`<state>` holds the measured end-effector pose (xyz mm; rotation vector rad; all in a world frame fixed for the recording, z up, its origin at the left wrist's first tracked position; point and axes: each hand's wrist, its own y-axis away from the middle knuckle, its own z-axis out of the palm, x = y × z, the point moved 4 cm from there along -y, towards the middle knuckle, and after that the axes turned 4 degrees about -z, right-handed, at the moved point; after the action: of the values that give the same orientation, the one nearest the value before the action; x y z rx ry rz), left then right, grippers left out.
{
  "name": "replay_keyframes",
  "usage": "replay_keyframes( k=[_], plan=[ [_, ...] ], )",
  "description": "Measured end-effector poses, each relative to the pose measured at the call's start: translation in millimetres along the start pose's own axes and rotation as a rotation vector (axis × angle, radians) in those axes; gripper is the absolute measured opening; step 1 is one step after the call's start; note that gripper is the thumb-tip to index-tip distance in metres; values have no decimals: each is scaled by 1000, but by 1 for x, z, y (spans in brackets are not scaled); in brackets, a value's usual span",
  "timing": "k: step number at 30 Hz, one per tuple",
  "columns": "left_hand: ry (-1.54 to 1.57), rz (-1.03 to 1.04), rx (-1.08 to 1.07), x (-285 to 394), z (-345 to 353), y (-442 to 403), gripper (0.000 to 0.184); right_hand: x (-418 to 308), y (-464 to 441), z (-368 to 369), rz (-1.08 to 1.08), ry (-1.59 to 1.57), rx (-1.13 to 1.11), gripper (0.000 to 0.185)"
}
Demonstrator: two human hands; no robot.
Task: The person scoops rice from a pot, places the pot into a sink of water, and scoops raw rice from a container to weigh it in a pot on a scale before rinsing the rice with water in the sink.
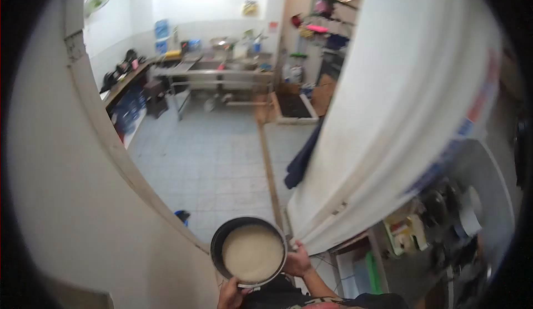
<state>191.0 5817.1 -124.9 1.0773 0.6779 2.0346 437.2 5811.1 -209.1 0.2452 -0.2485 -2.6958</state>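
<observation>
A round dark-rimmed cooking pot point(216, 252) is at the bottom centre, held in front of my body. Inside it lies a pale, creamy white filling point(253, 253); whether that is rice, cloudy water or both, I cannot make out. My left hand point(232, 294) is closed on the near left rim, thumb over the edge. On the pot's right side my right hand point(298, 261) grips it, its fingers partly hidden and close to the lower edge of a white curtain point(383, 126).
A doorway with a left wall edge point(100, 115) opens onto a tiled floor point(205, 153). At the back stands a metal sink counter point(216, 71). A framed floor basin point(294, 106) is right of it. Dishes fill a rack point(411, 234) at lower right.
</observation>
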Motion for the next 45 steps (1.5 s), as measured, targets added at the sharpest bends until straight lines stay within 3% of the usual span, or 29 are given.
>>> replay_keyframes(
  k=[1,2,3,5,7,12,15,19,22,24,26,28,34,36,40,41,42,43,44,45],
  plan=[
    [-44,73,-115,18,-6,-47,41,-16,-36,-5,-11,20,49,92],
    [-28,2,30,55,17,-56,41,-32,-73,-11,-21,40,98,92],
    [-37,-70,-81,58,-17,-123,46,-54,-112,-11,-62,73,158,92],
    [-69,73,104,132,36,-137,44,-104,-194,16,-108,94,168,96],
    [-21,37,91,192,53,-169,41,-141,-254,44,-106,41,136,103],
    [33,136,195,309,68,-255,39,-226,-436,24,73,224,213,66],
    [99,179,234,382,76,-312,42,-269,-548,7,174,387,197,57],
    [149,156,256,483,68,-420,48,-338,-673,-32,221,683,349,50],
    [145,199,238,566,54,-516,53,-403,-743,-109,145,1280,689,39],
    [68,196,230,625,56,-580,55,-457,-759,-274,132,1782,650,37],
    [-14,201,224,696,68,-636,54,-483,-754,-254,744,1730,886,49],
    [-74,189,195,759,77,-685,53,-498,-737,-230,618,1249,1139,48],
    [-124,174,212,923,120,-813,53,-578,-861,-216,313,870,1352,47],
    [-120,174,235,970,133,-864,53,-623,-946,-237,259,844,1265,44],
    [-11,123,227,1060,157,-969,56,-755,-1174,-208,127,1119,1132,31],
    [3,135,233,1086,167,-993,56,-796,-1235,-193,-1,1321,1041,31],
    [17,141,241,1111,176,-1013,56,-843,-1298,-198,10,1583,998,32],
    [30,140,254,1134,183,-1029,56,-881,-1354,-157,-122,1550,995,31],
    [16,146,266,1164,194,-1042,56,-921,-1413,-105,-301,1741,949,30],
    [3,153,274,1196,213,-1050,56,-968,-1472,-96,-287,1733,904,27]
  ],
)
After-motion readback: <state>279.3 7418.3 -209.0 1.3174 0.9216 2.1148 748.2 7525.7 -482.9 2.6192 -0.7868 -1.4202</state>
